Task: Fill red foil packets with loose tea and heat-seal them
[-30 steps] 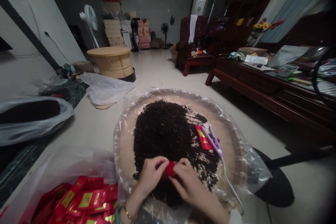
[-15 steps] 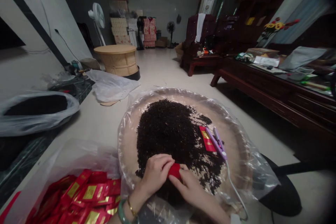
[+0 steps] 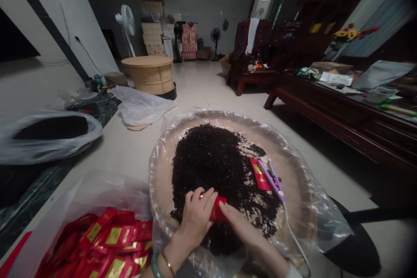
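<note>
A small red packet point(image 3: 217, 210) is held over the near side of a heap of dark loose tea leaves point(image 3: 208, 160). Wrapped round its left side is my left hand point(image 3: 195, 213), with a ring and two bangles on that arm. My right hand point(image 3: 237, 220) grips the packet from the right, its thumb lying along the top; its other fingers are mostly hidden. The heap lies in a wide round tray point(image 3: 163, 152) lined with clear plastic. Right of the leaves, a purple hair straightener point(image 3: 272, 181) rests beside a flat red and gold packet point(image 3: 259, 174).
A clear plastic bag point(image 3: 107, 186) of red and gold packets stands at the lower left. Another bag point(image 3: 65, 145) with dark contents sits behind it. A white cord point(image 3: 293, 236) crosses the tray's right rim. A low wooden table point(image 3: 325, 113) stands at right, a round bamboo table point(image 3: 148, 74) farther back.
My left fingers have shifted higher around the red packet, and my right hand has straightened against its side. The whole view has swung slightly left.
</note>
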Motion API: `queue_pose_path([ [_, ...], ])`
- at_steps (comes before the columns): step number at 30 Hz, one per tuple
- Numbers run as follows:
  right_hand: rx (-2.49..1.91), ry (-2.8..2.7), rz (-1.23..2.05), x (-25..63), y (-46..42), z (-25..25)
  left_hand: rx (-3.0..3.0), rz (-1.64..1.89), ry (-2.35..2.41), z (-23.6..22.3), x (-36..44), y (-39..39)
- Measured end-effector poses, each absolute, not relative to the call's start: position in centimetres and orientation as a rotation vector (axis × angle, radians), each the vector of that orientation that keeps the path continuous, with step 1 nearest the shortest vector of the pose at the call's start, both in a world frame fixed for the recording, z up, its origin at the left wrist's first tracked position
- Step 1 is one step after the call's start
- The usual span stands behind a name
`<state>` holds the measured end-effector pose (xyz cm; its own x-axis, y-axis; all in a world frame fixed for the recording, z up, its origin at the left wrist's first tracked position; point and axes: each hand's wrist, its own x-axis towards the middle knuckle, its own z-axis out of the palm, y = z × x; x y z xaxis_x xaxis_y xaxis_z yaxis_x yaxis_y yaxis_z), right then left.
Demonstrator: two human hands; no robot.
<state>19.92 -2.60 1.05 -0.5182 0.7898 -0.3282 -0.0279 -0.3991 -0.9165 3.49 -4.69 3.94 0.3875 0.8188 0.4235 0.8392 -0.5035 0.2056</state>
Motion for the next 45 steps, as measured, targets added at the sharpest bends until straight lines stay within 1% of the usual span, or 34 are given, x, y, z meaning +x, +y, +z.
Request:
queue_pose_path([
  [7,-1.084,-1.351,1.984,19.6,-2.2,2.5,-2.693,-0.970,-1.557,3.2,2.7,-4.3],
  [14,-1.007,-1.565,1.955,20.1,-1.7,5.4,-2.683,-0.973,-1.715,2.8,1.6,-4.4],
  [18,-1.031,-1.423,1.989,20.2,-1.1,4.9,-2.704,-1.005,-1.605,2.7,1.1,-4.6],
  [22,-1.201,-1.242,1.980,20.0,-0.9,3.4,-2.704,-0.973,-1.508,2.7,0.7,-4.8],
  [27,-1.117,-1.116,1.971,20.2,-1.3,3.1,-2.626,-1.029,-1.484,2.4,0.0,-4.6],
  [31,-1.139,-1.259,1.935,20.1,-1.2,3.3,-2.508,-0.923,-1.498,2.8,0.5,-4.4],
  [35,-1.251,-1.613,1.670,19.0,-1.1,3.6,-2.470,-0.861,-1.564,3.6,2.2,-4.5],
  [37,-1.288,-1.807,1.558,18.5,-1.3,3.9,-2.537,-0.916,-1.581,3.5,2.6,-4.4],
  [41,-1.182,-1.995,1.525,18.1,-1.7,5.3,-2.630,-1.120,-1.600,2.3,2.4,-4.2],
  [45,-1.099,-1.894,1.534,19.2,-0.6,6.6,-2.474,-1.259,-1.719,1.7,1.4,-3.9],
])
